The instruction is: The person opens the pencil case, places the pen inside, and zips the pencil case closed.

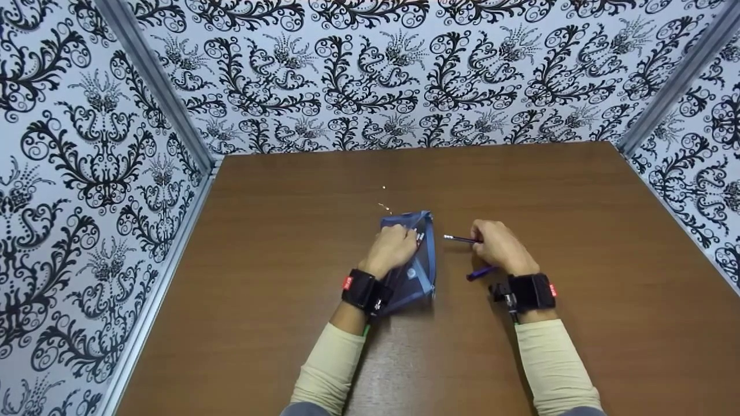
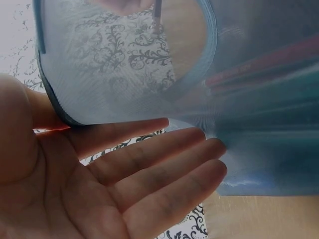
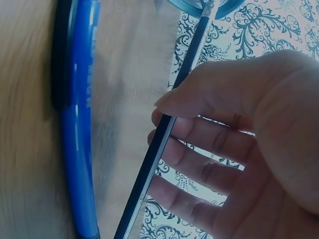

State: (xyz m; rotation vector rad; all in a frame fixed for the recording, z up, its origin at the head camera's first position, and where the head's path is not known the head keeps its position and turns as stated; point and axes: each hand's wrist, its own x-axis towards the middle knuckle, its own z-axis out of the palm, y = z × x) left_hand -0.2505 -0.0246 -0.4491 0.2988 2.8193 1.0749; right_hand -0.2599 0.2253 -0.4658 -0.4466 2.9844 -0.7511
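Note:
A see-through blue mesh pencil pouch [image 1: 426, 254] lies on the table with its zip edge toward the right. My left hand [image 1: 393, 248] is over it, holding its edge between thumb and index finger; the other fingers [image 2: 169, 169] stretch along the mesh. Through the mesh, a red pencil [image 2: 264, 62] and other long items show inside. My right hand [image 1: 500, 245] pinches a dark pencil [image 3: 162, 134] between thumb and fingertips, its silver end pointing at the pouch's opening. A blue pen [image 3: 79, 129] with a dark clip lies on the table beside the right hand.
The brown wooden table [image 1: 277, 242] is bordered by patterned panels [image 1: 370, 75] at the back and sides. Small shiny specks [image 1: 384, 207] show on the tabletop just beyond the pouch. Each wrist wears a black camera strap [image 1: 532, 292].

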